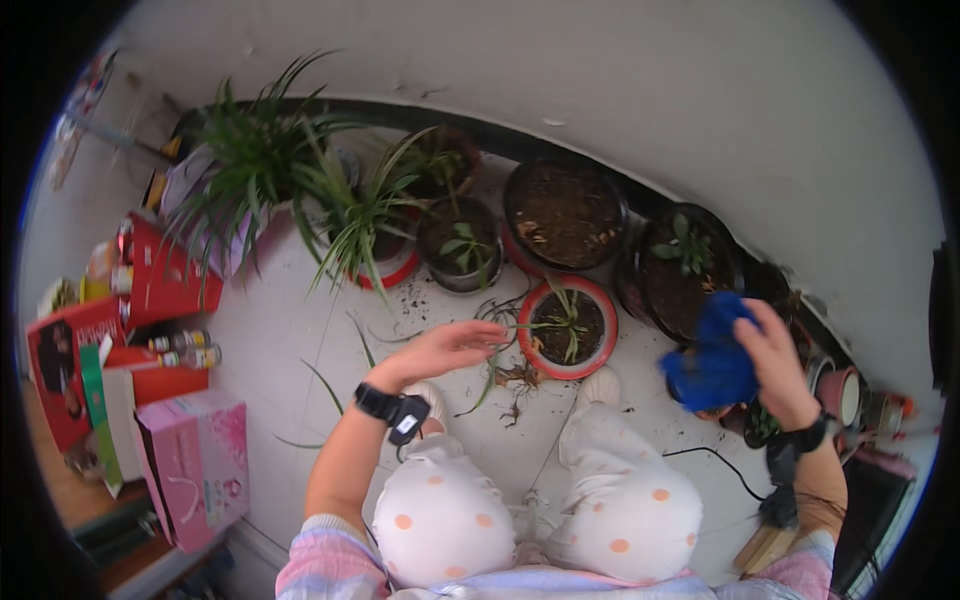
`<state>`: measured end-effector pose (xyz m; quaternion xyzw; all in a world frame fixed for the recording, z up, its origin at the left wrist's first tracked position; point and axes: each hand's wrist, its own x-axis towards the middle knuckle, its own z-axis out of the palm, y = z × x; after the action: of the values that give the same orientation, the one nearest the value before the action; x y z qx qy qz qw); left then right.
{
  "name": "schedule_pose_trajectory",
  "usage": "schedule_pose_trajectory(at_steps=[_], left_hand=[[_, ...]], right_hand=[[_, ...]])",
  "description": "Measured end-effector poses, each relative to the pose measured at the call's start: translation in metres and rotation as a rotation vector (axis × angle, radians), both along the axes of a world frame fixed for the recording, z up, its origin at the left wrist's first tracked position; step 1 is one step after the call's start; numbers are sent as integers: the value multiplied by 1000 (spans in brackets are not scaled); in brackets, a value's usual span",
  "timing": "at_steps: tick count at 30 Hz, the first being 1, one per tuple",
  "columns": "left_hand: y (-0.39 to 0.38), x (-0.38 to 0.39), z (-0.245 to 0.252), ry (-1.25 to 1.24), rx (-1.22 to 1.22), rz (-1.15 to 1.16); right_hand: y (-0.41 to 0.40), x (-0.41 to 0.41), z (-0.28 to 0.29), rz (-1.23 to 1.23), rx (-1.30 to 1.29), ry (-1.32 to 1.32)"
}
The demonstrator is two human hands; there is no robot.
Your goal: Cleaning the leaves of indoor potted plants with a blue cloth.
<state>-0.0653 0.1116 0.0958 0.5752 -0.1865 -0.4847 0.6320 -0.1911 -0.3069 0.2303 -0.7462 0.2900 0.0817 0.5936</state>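
My right hand (774, 364) grips a crumpled blue cloth (712, 356), partly blurred, over the front of a large dark pot holding a small leafy plant (682, 246). My left hand (457, 346) holds nothing; its fingers are slightly apart, just left of a red-and-white pot (606, 300) with a thin, drooping plant in dark soil. Long cut or loose green leaves and a clump of dry roots (517, 375) lie on the tiles beside that pot. Behind it stands a wide dark pot of bare soil (566, 214), and left of that a smaller pot with a seedling (465, 247).
Spider plants (262, 150) spread at the back left. Red boxes (169, 270), small bottles (187, 349) and a pink box (202, 465) line the left side. A pink pot (838, 394) and other pots stand at the right by the wall. A black cable (720, 457) crosses the floor.
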Motion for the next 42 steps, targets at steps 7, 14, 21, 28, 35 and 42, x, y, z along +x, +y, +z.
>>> schedule_pose_trajectory(at_steps=[7,14,21,28,35,42], left_hand=[[20,-29,-21,217,-171,207],[78,-49,-124,641,-206,833],[15,42,-157,-190,137,1119],[-8,43,-226,-465,647,1012],[-22,39,-219,72,569,742],[-37,5,-157,412,80,618]], right_hand=[[222,117,-85,458,386,428],[254,100,-174,792,130,276],[222,101,-194,868,104,483],[234,106,-195,853,206,377],[225,114,-197,808,249,331],[218,102,-238,578,126,270]])
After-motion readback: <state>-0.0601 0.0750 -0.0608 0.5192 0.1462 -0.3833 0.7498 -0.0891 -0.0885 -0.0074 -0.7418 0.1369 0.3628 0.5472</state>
